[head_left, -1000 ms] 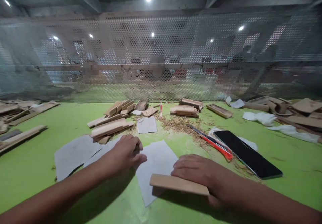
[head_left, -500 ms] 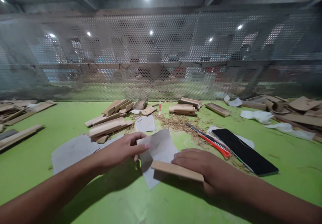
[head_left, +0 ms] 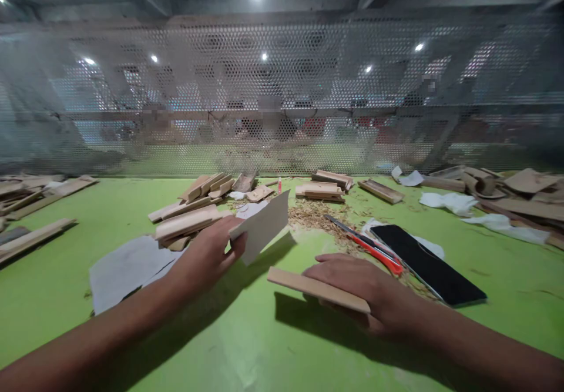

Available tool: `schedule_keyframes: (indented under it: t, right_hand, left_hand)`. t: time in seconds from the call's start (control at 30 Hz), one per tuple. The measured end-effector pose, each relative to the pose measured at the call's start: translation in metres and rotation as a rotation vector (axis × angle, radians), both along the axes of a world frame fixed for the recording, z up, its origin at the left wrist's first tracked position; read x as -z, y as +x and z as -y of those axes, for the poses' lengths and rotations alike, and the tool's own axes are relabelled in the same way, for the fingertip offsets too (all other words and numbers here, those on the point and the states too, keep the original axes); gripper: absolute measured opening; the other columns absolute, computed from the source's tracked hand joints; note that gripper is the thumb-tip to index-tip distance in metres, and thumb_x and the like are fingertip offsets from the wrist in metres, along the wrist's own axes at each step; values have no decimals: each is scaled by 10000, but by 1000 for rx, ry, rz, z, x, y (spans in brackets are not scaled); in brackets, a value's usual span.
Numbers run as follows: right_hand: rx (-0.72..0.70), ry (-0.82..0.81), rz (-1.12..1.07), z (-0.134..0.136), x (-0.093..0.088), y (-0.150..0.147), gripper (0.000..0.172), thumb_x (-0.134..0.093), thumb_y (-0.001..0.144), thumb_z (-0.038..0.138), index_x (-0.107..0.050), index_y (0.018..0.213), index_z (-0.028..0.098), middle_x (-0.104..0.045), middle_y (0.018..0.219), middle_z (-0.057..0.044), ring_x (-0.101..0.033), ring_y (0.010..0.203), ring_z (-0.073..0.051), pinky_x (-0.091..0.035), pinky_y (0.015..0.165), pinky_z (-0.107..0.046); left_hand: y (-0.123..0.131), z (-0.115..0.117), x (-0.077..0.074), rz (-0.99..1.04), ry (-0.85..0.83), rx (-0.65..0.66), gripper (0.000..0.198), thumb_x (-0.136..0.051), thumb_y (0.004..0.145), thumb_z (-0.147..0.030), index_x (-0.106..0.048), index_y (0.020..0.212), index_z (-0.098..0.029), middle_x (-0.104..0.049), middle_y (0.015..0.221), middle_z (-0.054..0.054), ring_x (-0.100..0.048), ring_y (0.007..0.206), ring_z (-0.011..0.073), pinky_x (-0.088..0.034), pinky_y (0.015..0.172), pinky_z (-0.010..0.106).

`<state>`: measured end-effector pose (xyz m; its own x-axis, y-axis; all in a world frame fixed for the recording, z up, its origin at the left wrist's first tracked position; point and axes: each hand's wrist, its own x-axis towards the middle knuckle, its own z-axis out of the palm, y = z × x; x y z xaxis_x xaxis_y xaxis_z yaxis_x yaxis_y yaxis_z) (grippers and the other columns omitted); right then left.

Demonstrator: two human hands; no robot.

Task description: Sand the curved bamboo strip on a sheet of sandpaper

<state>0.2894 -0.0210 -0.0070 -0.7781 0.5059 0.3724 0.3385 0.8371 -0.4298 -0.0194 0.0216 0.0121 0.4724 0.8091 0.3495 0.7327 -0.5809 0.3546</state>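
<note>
My left hand (head_left: 215,250) is closed on a pale sheet of paper (head_left: 267,223), pinched at its left edge and raised off the green tabletop (head_left: 247,333). In my right hand (head_left: 355,280) is a flat light-brown bamboo strip (head_left: 317,289), held just above the table with its far end pointing left. Under and beside my left forearm lies another larger grey-white paper (head_left: 127,265). Nearest my right hand rests a red-handled utility knife (head_left: 374,251), its blade pointing away to the left.
A black phone (head_left: 429,265) lies right of the knife. Bamboo pieces are heaped at back left (head_left: 189,218), back centre (head_left: 320,190) and far right (head_left: 524,198). Shavings (head_left: 312,213) cover the middle. A perforated metal screen (head_left: 282,86) stands behind the table.
My left hand has gripped the paper and lifted it off the table, tilting it upright. My right hand has shifted slightly right with the bamboo strip, apart from the paper.
</note>
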Motion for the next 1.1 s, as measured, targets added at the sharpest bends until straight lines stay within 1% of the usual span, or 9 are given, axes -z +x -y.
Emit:
schedule_keyframes:
  t: [0.13, 0.4, 0.5, 0.7, 0.8, 0.87, 0.97, 1.03, 1.1]
  right_hand:
    - [27, -66, 48, 2, 2, -2, 259, -510, 989, 230, -657, 1199, 200, -775, 1136, -114, -722, 998, -229, -432, 1111, -457]
    - [37, -98, 89, 4, 0, -6, 213, -514, 996, 249, -668, 1137, 205, -779, 1062, -109, -711, 935, -232, -463, 1066, -465]
    - [35, -74, 84, 4, 2, -6, 209, -518, 989, 206, -657, 1145, 212, -774, 1111, -102, -703, 968, -231, -461, 1058, -457]
    - [12, 32, -15, 4, 3, -3, 225, -460, 1043, 269, -667, 1073, 185, -763, 946, -121, -684, 837, -228, -525, 867, -386]
    - [52, 103, -118, 8, 0, 0, 252, -481, 1042, 300, -679, 1115, 162, -760, 904, -127, -679, 782, -235, -514, 730, -359]
    - [184, -59, -203, 12, -3, 0, 287, -503, 1046, 362, -707, 1021, 162, -751, 825, -105, -666, 702, -218, -489, 640, -333]
    - [345, -653, -410, 16, -8, -2, 484, -503, 1037, 518, -691, 765, 165, -702, 651, -65, -638, 566, -186, -504, 585, -316]
    - [319, -998, -573, 15, -10, -4, 557, -527, 1001, 585, -649, 650, 170, -620, 527, -24, -591, 475, -160, -541, 615, -325]
    - [233, -1172, -695, 12, -11, -4, 570, -578, 959, 595, -603, 571, 178, -521, 448, 20, -514, 403, -124, -553, 631, -323]
  left_hand:
    - [0, 0, 1, -19, 68, 57, 176, -450, 967, -208, -591, 862, -210, -634, 894, 66, -592, 821, 234, -481, 744, 309]
    - [2, 4, -1, -69, 91, 53, 301, -434, 980, -120, -672, 1148, -193, -679, 1084, 100, -645, 969, 255, -499, 843, 334]
    - [-1, 2, 1, -70, 130, 40, 312, -422, 981, -119, -673, 1154, -183, -678, 1086, 106, -645, 971, 259, -500, 851, 334]
    - [0, 1, -1, -41, 165, -2, 315, -378, 1002, -189, -660, 1140, -154, -668, 1063, 128, -633, 939, 267, -493, 836, 343]
    - [2, 2, -1, -79, 70, -16, 296, -371, 974, -219, -663, 978, -173, -671, 954, 114, -625, 859, 272, -477, 769, 349]
    - [3, 2, -2, -81, 37, -28, 284, -374, 963, -236, -653, 938, -184, -679, 921, 102, -628, 834, 270, -469, 738, 343]
    - [2, 3, -7, -51, 8, -106, 317, -377, 992, -345, -628, 890, -181, -655, 789, 71, -605, 699, 254, -460, 651, 330]
    - [2, 5, -11, -4, -89, -148, 348, -417, 978, -447, -618, 876, -182, -639, 739, 47, -590, 638, 243, -457, 596, 318]
    - [3, 8, -14, 81, -249, -123, 349, -473, 933, -496, -623, 970, -183, -683, 858, 50, -639, 750, 262, -500, 658, 326]
